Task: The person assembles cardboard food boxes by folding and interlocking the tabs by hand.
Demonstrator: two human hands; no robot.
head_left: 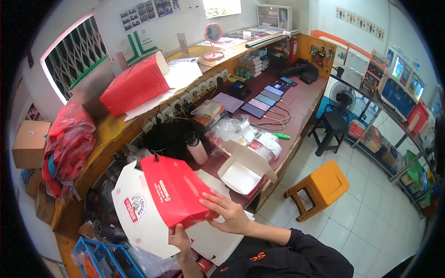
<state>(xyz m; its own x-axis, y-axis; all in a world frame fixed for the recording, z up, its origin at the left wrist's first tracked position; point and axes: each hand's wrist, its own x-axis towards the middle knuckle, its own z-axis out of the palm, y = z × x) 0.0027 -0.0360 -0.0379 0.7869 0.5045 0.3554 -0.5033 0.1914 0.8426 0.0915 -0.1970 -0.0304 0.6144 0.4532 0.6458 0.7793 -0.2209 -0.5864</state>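
Note:
A partly folded red and white cardboard food box [174, 187] is held up at a tilt over the near part of the counter, its wide white flap spread to the left. My left hand [180, 238] grips its lower edge, thumb on the outside. My right hand [228, 214] holds the red right end, with fingers laid across the panel and the thumb underneath. Below and behind it lie flat white cardboard blanks [208, 238], partly hidden by the box and my arms. An opened food box [238, 178] with a white inside stands just beyond my right hand.
A bottle [196, 149] and clear plastic bags [232, 132] stand past the boxes. Phones [262, 102] with cables lie farther along the counter. A blue basket [104, 259] is at the near left, a red stack [134, 83] on the ledge. An orange stool [324, 183] stands right.

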